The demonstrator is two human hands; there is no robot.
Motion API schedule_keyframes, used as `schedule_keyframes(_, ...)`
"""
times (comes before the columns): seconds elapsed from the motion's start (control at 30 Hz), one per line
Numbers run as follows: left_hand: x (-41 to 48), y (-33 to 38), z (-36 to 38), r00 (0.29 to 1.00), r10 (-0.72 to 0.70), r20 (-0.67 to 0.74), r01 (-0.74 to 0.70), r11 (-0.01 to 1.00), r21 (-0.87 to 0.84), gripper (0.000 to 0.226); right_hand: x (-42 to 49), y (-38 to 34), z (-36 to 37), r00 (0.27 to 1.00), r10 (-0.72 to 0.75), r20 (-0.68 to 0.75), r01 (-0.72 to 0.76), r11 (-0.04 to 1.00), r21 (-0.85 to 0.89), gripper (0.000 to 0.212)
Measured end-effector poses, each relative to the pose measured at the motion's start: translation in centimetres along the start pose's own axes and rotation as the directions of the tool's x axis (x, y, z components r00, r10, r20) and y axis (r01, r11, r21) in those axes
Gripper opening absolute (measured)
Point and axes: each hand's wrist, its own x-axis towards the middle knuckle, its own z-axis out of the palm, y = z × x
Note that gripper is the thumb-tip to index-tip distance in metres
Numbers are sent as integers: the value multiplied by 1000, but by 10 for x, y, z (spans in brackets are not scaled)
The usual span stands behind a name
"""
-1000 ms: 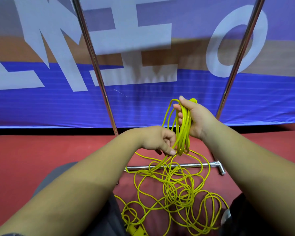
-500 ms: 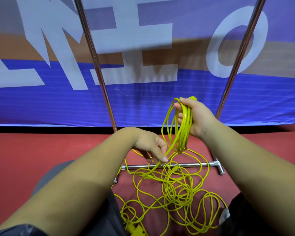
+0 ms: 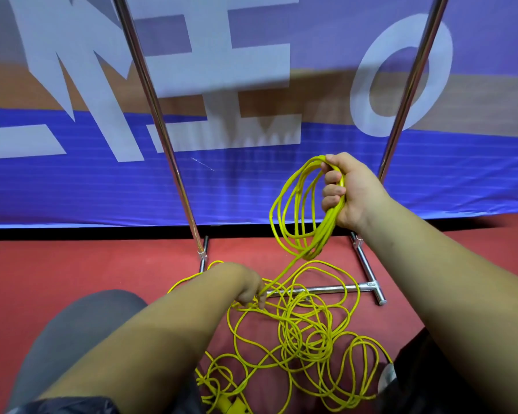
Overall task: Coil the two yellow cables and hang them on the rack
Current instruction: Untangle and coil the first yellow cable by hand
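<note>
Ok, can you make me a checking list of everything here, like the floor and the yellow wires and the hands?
Surface: red floor.
Job's things: coil held up off the floor; rack, nothing hung on the part in view.
Clutter: nothing seen.
Hands: right hand grips the coil; left hand pinches the loose cable low down.
Cables: loose cable tangled on the floor, crossing the rack's base bar.
Surroundings: blue banner behind.
</note>
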Motion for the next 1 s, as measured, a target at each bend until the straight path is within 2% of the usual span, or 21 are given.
schedule_keyframes(0.07, 2, -5, -2, 998, -32, -46, 33, 999, 20, 65, 0, -2, -1, 1000, -2, 7, 2, 1000, -3, 21)
schedule_keyframes(0.2, 9, -19, -5, 982, -86, -171, 76, 995, -62, 43, -1, -5, -4, 1000, 8, 17, -8, 1000, -13, 20)
schedule_keyframes(0.27, 11, -23, -7, 978, -71, -196, 59, 996, -66, 39, -1, -8, -6, 999, 23, 28, -22, 1000, -12, 21)
schedule_keyframes(0.33, 14, -27, -9, 978, -41, -204, 34, 999, -37, 24, -1, -11, -8, 998, 38, 53, -37, 999, -20, 24)
schedule_keyframes(0.37, 12, -30, -14, 973, -27, -229, 22, 999, -28, 16, -1, -13, -10, 997, 43, 68, -41, 999, -34, 27)
schedule_keyframes(0.43, 1, -40, -29, 940, -8, -342, -16, 998, -67, 18, -1, -16, -10, 996, 38, 84, -30, 995, -96, 30)
schedule_keyframes(0.5, -18, -54, -47, 860, -40, -509, -51, 985, -164, 21, -1, -19, -11, 996, 17, 87, -1, 984, -180, 28)
schedule_keyframes(0.6, -41, -74, -66, 651, -187, -736, -74, 949, -306, 24, -2, -21, -11, 995, -12, 96, 41, 952, -302, 27)
schedule_keyframes(0.67, -49, -78, -72, 505, -307, -807, -77, 915, -396, 23, -3, -20, -10, 995, -12, 96, 43, 940, -337, 26)
schedule_keyframes(0.7, -52, -77, -75, 456, -345, -821, -99, 897, -432, 20, -4, -19, -10, 996, -6, 93, 37, 939, -341, 26)
schedule_keyframes(0.83, -62, -65, -86, 376, -352, -857, -281, 838, -468, 15, -4, -15, -7, 996, 17, 91, 14, 944, -329, 24)
schedule_keyframes(0.93, -83, -57, -102, 224, -327, -918, -455, 798, -395, 22, -3, -12, -5, 995, 22, 96, 12, 941, -338, 25)
schedule_keyframes(1.0, -106, -48, -119, 120, -304, -945, -695, 654, -299, 32, -1, -12, -5, 996, 13, 88, 16, 945, -327, 26)
